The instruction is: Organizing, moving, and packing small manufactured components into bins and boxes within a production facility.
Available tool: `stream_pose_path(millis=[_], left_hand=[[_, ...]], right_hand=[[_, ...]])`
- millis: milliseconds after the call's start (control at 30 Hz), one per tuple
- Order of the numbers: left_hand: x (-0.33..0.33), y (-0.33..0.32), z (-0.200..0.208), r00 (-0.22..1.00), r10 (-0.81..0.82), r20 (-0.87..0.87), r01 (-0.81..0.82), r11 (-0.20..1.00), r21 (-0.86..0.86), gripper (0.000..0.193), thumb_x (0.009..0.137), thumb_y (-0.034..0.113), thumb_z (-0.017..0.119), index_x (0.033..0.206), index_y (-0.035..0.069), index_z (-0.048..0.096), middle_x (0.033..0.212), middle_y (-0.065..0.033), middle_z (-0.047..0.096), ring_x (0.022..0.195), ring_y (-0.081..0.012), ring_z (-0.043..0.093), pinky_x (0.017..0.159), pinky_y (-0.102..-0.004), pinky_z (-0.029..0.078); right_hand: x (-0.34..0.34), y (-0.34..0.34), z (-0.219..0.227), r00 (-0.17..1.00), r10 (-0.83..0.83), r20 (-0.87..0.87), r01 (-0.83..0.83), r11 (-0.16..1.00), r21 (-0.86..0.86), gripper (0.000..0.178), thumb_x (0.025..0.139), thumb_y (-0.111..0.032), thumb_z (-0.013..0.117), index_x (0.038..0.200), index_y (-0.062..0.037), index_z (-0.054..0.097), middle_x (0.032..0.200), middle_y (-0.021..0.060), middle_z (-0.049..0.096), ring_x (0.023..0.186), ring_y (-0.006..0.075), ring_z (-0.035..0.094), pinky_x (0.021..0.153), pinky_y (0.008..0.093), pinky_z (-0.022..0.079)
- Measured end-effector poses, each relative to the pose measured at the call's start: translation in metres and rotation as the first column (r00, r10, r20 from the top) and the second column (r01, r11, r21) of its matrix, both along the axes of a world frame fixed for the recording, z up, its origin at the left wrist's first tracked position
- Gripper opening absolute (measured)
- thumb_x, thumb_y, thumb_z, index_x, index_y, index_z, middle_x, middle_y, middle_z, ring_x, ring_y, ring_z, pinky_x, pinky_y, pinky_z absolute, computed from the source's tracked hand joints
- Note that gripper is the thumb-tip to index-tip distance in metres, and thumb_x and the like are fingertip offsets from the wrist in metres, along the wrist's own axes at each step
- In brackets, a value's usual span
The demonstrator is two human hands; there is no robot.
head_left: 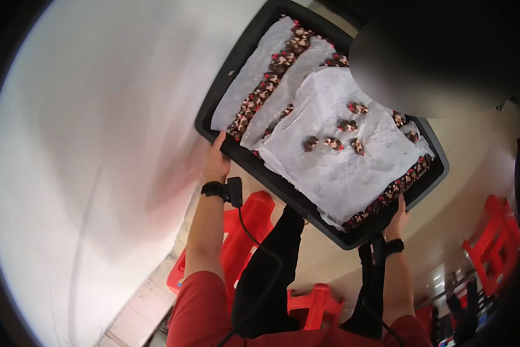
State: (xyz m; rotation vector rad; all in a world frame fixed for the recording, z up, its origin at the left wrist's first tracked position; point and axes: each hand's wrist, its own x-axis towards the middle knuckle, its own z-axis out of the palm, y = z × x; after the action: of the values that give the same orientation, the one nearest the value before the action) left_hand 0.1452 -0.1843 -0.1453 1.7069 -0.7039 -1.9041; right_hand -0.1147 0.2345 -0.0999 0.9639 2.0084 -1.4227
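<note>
A large black rectangular tray is tilted across the view, held in front of me between both hands. My left hand grips its near left corner, thumb over the rim and the other fingers mostly hidden. My right hand grips the near right side, its fingers partly hidden by the tray. Inside, sheets of white paper cover rows of dark chocolate-like clusters with pale chopped bits and red specks. Several loose clusters rest on the top sheet.
A blurred dark round shape hides the tray's far right part. A white wall rises on the left. Red plastic stools stand near my legs, with another red stool at the right on the pale tiled floor.
</note>
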Motion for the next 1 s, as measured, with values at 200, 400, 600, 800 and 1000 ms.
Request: stream_pose_path(millis=[200,400,600,800,1000], left_hand=[[-0.012,0.022,0.0,0.914,0.24,-0.329,-0.173,0.96,0.218,0.047,0.076,0.032,0.064,0.112,0.005,0.049,0.109,-0.009,0.055,0.095,-0.0251,0.054,0.087,-0.0378,0.042],[-0.027,0.04,-0.009,0.919,0.312,-0.242,-0.294,0.95,0.11,0.019,0.068,0.022,0.062,0.08,0.008,0.058,0.071,-0.0031,0.056,0.064,-0.0179,0.055,0.061,-0.0307,0.048],[-0.025,0.052,-0.012,0.944,0.208,-0.256,-0.2,0.978,0.059,0.009,0.064,0.015,0.058,0.062,0.006,0.055,0.063,0.0009,0.049,0.062,-0.0108,0.048,0.058,-0.0273,0.039],[-0.037,0.083,-0.001,0.948,0.235,0.213,-0.188,0.958,-0.217,0.074,0.062,-0.001,0.054,0.13,-0.001,0.024,0.12,-0.0242,0.039,0.1,-0.0285,0.048,0.084,-0.0339,0.04],[-0.042,0.093,0.045,0.932,0.169,0.32,-0.138,0.984,-0.116,0.076,0.063,-0.003,0.059,0.131,0.013,0.027,0.111,-0.0222,0.043,0.104,-0.0349,0.045,0.084,-0.0375,0.039]], right_hand=[[-0.011,-0.004,0.014,0.963,0.092,0.253,0.014,0.922,-0.387,0.058,0.074,-0.043,0.059,0.114,-0.0017,0.048,0.112,0.0104,0.052,0.097,0.0245,0.052,0.082,0.0393,0.044],[-0.025,0.019,0.005,0.944,0.213,0.254,-0.067,0.873,-0.483,0.042,0.08,-0.031,0.055,0.112,-0.0037,0.05,0.111,0.0078,0.054,0.099,0.0234,0.052,0.088,0.0375,0.041],[-0.044,0.03,-0.011,0.912,0.351,0.211,-0.251,0.887,-0.388,0.032,0.082,-0.026,0.054,0.105,-0.0041,0.055,0.105,0.0072,0.057,0.095,0.0222,0.055,0.086,0.0362,0.044],[-0.029,-0.01,0.0,0.822,0.471,0.321,-0.563,0.757,0.332,0.063,0.077,-0.049,0.054,0.121,-0.0054,0.044,0.119,0.013,0.048,0.106,0.0302,0.048,0.092,0.0482,0.034],[-0.074,0.028,-0.03,0.813,0.51,0.281,-0.554,0.827,0.099,0.066,0.078,-0.054,0.05,0.122,-0.0056,0.042,0.12,0.0136,0.047,0.107,0.0328,0.047,0.087,0.0511,0.04]])
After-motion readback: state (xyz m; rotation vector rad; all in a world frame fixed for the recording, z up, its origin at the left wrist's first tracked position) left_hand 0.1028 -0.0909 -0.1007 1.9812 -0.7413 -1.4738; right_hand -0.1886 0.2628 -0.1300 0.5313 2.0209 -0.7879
